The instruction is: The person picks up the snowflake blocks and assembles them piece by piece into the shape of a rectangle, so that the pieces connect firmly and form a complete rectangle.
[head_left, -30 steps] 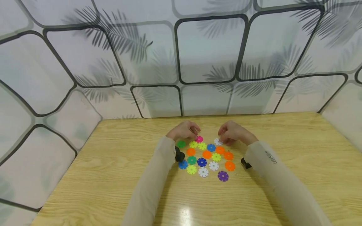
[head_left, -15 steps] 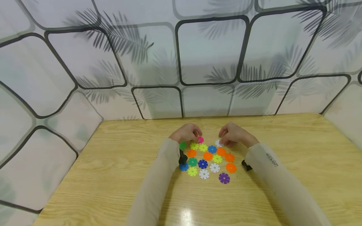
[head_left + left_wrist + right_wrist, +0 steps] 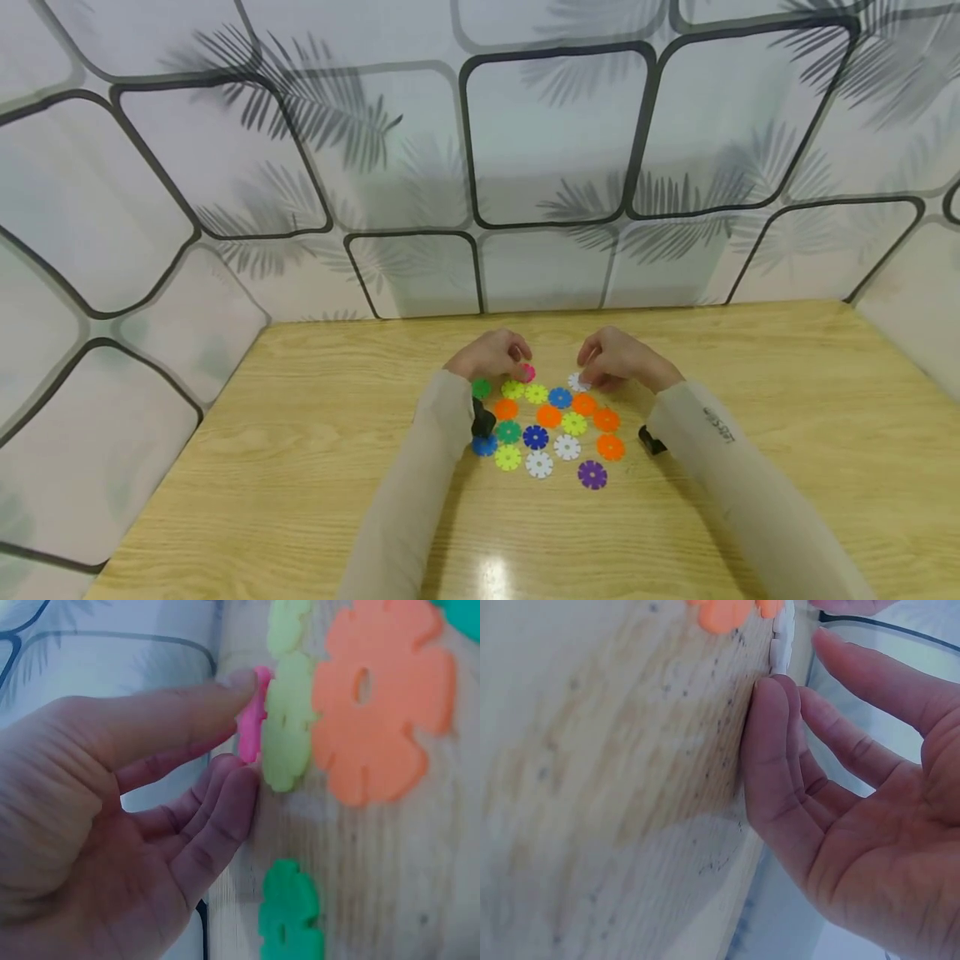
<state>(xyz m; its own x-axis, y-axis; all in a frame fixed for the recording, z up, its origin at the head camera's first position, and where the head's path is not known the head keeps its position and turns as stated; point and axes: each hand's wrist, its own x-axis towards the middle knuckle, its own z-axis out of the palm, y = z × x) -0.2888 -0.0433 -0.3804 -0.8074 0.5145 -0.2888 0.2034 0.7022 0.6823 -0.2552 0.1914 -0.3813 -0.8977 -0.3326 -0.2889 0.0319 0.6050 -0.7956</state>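
Both arms (image 3: 750,483) forward, fingers (image 3: 225,814) bent

Head view: forward-down across table (image 3: 240,483); wrist views: close, along it; pink disc (image 3: 253,724) shared by head, left wrist.

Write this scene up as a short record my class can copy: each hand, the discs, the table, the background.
Left hand: pinches the pink disc
Right hand: fingertips touch the edge of a white disc
Discs: notched; pink, white, yellow, orange, green, blue, purple
Nearest the person: purple disc
Table: wood-grain top
Background: pale wall with a leaf pattern
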